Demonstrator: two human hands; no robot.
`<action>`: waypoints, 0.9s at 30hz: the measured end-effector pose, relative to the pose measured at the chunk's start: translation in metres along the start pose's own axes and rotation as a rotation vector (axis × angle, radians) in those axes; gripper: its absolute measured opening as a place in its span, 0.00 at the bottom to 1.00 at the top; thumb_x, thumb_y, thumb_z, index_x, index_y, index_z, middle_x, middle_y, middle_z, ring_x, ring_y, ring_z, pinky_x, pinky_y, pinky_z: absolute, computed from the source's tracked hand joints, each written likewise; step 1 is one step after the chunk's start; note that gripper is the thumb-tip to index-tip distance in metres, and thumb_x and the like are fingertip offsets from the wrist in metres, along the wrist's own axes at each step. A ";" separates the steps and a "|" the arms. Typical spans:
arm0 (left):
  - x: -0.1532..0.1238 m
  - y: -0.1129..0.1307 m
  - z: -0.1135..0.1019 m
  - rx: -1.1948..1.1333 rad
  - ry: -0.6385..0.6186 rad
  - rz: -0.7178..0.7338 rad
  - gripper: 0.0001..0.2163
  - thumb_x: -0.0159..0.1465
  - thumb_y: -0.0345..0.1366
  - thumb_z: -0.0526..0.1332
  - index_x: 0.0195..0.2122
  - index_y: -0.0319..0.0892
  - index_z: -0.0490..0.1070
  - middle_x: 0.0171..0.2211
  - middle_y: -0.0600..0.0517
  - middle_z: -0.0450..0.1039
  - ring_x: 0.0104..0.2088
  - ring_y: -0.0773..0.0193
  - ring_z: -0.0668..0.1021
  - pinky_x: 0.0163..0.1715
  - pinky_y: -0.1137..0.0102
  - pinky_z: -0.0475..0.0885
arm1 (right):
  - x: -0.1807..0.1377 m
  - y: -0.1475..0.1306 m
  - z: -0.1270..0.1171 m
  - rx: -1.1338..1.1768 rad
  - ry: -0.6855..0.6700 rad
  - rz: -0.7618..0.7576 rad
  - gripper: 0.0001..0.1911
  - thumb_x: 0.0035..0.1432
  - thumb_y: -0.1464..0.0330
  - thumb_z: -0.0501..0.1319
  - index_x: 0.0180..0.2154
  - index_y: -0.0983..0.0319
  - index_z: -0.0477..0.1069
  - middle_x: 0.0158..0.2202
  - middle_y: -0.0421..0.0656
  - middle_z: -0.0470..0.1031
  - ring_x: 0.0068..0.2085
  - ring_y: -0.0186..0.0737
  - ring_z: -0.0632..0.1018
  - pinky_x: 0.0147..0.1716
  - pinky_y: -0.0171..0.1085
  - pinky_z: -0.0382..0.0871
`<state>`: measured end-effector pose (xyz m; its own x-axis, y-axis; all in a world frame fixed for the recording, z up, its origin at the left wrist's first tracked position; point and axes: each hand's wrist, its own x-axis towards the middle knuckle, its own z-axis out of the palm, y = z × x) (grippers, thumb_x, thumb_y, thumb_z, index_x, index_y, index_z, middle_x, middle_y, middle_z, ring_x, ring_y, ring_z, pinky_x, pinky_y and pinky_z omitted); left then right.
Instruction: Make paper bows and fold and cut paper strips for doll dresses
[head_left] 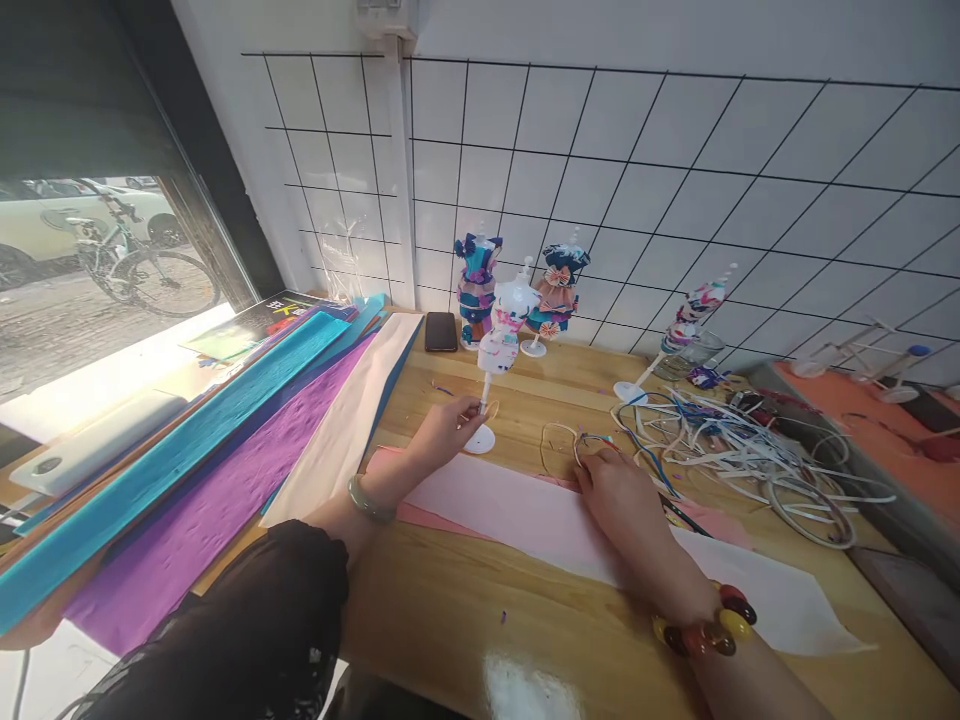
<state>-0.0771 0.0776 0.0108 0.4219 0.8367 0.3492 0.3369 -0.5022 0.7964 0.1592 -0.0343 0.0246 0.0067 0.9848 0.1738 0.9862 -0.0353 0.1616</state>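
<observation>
- Left hand [444,432] pinching stem of small white mannequin stand [499,345], fingers closed around thin post just above round base [480,439].
- Right hand [615,495] lying knuckles-up on pale pink paper sheet [525,510], fingertips on a thin looped wire [559,445]; closed grip or mere touch, cannot tell.
- Mannequin upright between both hands, nearer the left, base flat on wooden table [450,620].
- Best held low on the post, base kept flat: top-heavy, likely to tip.
- Keep right palm pressing paper to stop it sliding.
- Tangle of white and blue cords [742,450] just beyond right hand: snag risk, keep the loop clear of it.
- Two dressed mannequins [480,285] and a phone [441,331] beyond left hand, well apart.
- Coloured paper rolls [225,450] left of left hand.
</observation>
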 end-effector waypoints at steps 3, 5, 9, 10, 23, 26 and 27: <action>0.000 -0.004 0.001 0.008 0.023 0.010 0.11 0.61 0.42 0.56 0.39 0.41 0.71 0.33 0.51 0.76 0.34 0.65 0.77 0.36 0.72 0.70 | 0.001 -0.002 0.003 0.021 -0.016 -0.019 0.12 0.59 0.75 0.51 0.32 0.64 0.73 0.34 0.51 0.76 0.37 0.45 0.74 0.34 0.39 0.63; 0.000 -0.005 0.001 0.015 0.034 0.017 0.11 0.61 0.41 0.56 0.39 0.42 0.70 0.33 0.51 0.76 0.34 0.65 0.77 0.36 0.72 0.70 | 0.002 -0.001 0.006 0.037 -0.016 -0.030 0.13 0.59 0.76 0.50 0.36 0.63 0.74 0.36 0.50 0.76 0.39 0.45 0.74 0.35 0.39 0.62; 0.001 -0.005 0.001 -0.013 0.038 0.026 0.11 0.60 0.41 0.56 0.38 0.41 0.70 0.34 0.50 0.76 0.35 0.64 0.77 0.37 0.71 0.71 | 0.006 0.004 0.010 0.075 -0.008 -0.032 0.14 0.61 0.74 0.50 0.39 0.62 0.74 0.40 0.50 0.76 0.43 0.47 0.73 0.37 0.41 0.62; 0.001 -0.005 0.001 -0.021 0.045 0.030 0.10 0.60 0.41 0.56 0.38 0.41 0.70 0.34 0.50 0.75 0.36 0.64 0.77 0.38 0.71 0.71 | 0.007 0.005 0.011 0.085 -0.005 -0.028 0.14 0.61 0.73 0.50 0.39 0.62 0.74 0.40 0.50 0.76 0.43 0.48 0.73 0.37 0.41 0.62; 0.001 -0.006 0.000 0.022 0.091 0.011 0.11 0.59 0.42 0.57 0.38 0.41 0.68 0.33 0.51 0.74 0.34 0.65 0.76 0.37 0.71 0.71 | 0.011 0.030 0.000 0.261 0.074 0.101 0.17 0.61 0.72 0.48 0.44 0.61 0.74 0.41 0.46 0.78 0.43 0.42 0.75 0.41 0.37 0.63; 0.002 -0.006 -0.001 0.015 0.093 0.002 0.10 0.59 0.42 0.58 0.37 0.41 0.69 0.32 0.51 0.74 0.34 0.65 0.76 0.37 0.71 0.71 | 0.013 0.062 0.003 0.240 0.082 0.284 0.18 0.61 0.71 0.47 0.45 0.63 0.73 0.41 0.50 0.78 0.40 0.46 0.76 0.35 0.38 0.63; 0.002 -0.006 -0.001 0.007 0.093 0.001 0.10 0.59 0.42 0.58 0.37 0.42 0.69 0.32 0.51 0.74 0.34 0.65 0.76 0.37 0.70 0.71 | 0.013 0.071 0.004 0.233 0.075 0.334 0.18 0.61 0.71 0.47 0.45 0.64 0.74 0.40 0.51 0.78 0.39 0.47 0.76 0.33 0.38 0.62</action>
<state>-0.0790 0.0825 0.0068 0.3424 0.8525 0.3950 0.3426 -0.5047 0.7924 0.2301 -0.0239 0.0347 0.3289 0.9104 0.2511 0.9431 -0.3026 -0.1379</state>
